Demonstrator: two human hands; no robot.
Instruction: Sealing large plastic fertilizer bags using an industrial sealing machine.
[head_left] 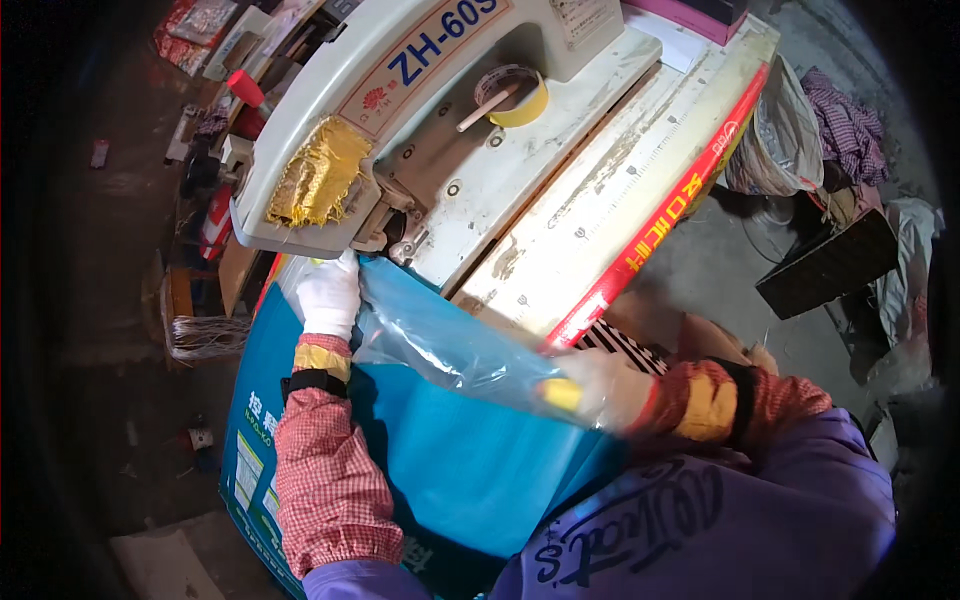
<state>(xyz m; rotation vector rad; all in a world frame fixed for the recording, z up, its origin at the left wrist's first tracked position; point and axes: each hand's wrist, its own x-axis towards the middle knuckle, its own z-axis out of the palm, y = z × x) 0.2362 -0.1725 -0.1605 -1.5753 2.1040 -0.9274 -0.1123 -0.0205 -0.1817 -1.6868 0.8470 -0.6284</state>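
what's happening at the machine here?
A person in white gloves is working a blue bag with a clear plastic liner at a white sewing machine. The left hand presses the bag's edge right under the machine head. The right hand grips the bag and liner further along, near the table's red edge. A tape roll sits on the machine.

Blue bag [470, 455], red-checked sleeve [325, 480]
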